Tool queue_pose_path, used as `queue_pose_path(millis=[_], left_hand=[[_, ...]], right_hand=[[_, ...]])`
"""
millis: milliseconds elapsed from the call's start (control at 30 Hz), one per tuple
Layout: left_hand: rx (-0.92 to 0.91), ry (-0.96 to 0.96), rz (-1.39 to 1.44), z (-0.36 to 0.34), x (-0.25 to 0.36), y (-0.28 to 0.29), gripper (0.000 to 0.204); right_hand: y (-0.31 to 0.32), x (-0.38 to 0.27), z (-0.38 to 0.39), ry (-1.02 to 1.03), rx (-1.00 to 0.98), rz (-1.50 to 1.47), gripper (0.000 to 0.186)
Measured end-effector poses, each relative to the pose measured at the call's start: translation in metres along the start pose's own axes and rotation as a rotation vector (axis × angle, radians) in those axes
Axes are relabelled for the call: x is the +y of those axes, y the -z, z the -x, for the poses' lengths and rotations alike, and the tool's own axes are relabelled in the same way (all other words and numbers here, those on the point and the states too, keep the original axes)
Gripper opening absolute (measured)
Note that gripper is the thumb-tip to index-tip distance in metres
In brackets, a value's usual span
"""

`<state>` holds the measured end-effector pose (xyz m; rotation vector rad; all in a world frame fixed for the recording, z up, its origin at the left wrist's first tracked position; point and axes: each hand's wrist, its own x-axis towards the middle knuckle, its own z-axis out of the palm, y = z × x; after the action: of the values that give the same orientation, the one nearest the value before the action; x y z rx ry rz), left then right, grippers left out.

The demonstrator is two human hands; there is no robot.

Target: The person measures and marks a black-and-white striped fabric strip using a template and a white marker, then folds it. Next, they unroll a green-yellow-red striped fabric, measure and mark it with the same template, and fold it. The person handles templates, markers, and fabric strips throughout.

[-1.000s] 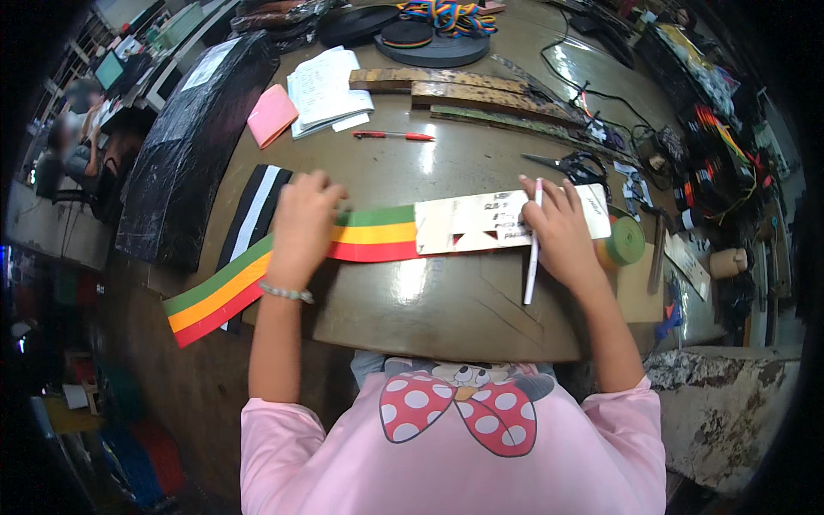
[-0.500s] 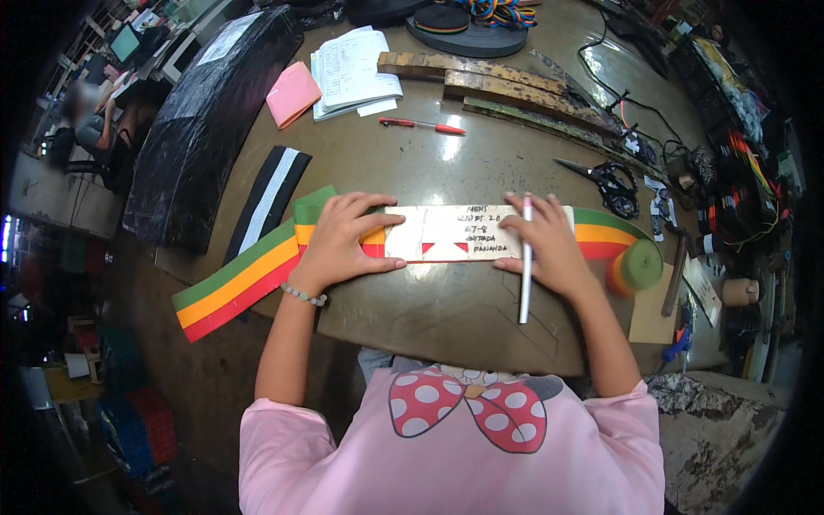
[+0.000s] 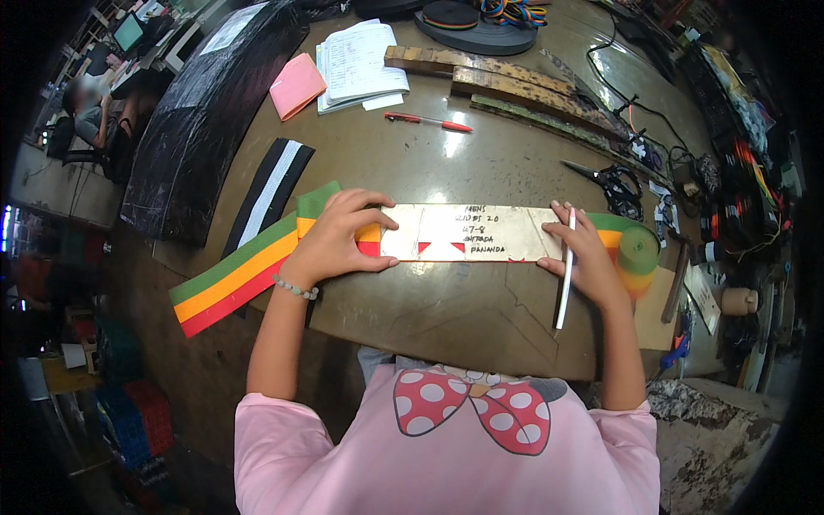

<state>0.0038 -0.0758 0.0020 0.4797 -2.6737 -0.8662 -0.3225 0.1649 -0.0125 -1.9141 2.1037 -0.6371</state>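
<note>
A long cream template card (image 3: 442, 225) with handwriting lies over a green, yellow and red striped webbing strap (image 3: 236, 279). Through the card's small cutouts some red shows. My left hand (image 3: 339, 236) grips the card's left end together with the strap, thumb on the near edge and fingers on the far edge. At the right end, my right hand (image 3: 592, 257) pinches the card between thumb and fingers. It also holds a slim white pen-like stick (image 3: 562, 300), pointing toward me. Just past that hand, the strap continues into a roll (image 3: 638, 257) standing on the table.
A black strap with a white stripe (image 3: 266, 202) lies to the left, beside a large black-wrapped bundle (image 3: 202, 120). Farther back are papers (image 3: 360, 64), a red pen (image 3: 429, 122) and worn wooden bars (image 3: 515, 84). Scissors (image 3: 614, 184) lie at right. A person (image 3: 94, 120) sits at far left.
My right hand has slid right along the card to its end, carrying the white stick. The strap roll looks smeared by motion. My left hand stays at the card's left end.
</note>
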Motion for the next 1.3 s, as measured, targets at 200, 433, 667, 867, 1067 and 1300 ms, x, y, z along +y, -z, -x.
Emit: queue_pose_path(millis=[200, 433, 667, 867, 1067, 1300], left_hand=[[0.031, 0.029, -0.398, -0.003, 0.04, -0.028, 0.028], [0.048, 0.123, -0.547, 0.0, 0.078, -0.086, 0.046], [0.029, 0.14, -0.532, 0.009, 0.094, -0.105, 0.051], [0.06, 0.143, -0.506, 0.011, 0.088, -0.109, 0.051], [0.062, 0.134, -0.495, 0.01, 0.088, -0.109, 0.049], [0.056, 0.142, -0.492, 0.009, 0.088, -0.109, 0.05]], right_hand=[[0.006, -0.01, 0.003, -0.039, -0.034, 0.077, 0.05], [0.003, -0.02, 0.008, -0.06, -0.056, 0.202, 0.048], [0.014, -0.034, -0.005, -0.218, 0.027, 0.143, 0.043], [-0.029, -0.094, -0.029, -0.116, 0.43, -0.494, 0.021], [-0.063, -0.105, -0.051, -0.335, 0.272, -0.62, 0.028], [-0.058, -0.103, -0.056, -0.336, 0.225, -0.549, 0.036]])
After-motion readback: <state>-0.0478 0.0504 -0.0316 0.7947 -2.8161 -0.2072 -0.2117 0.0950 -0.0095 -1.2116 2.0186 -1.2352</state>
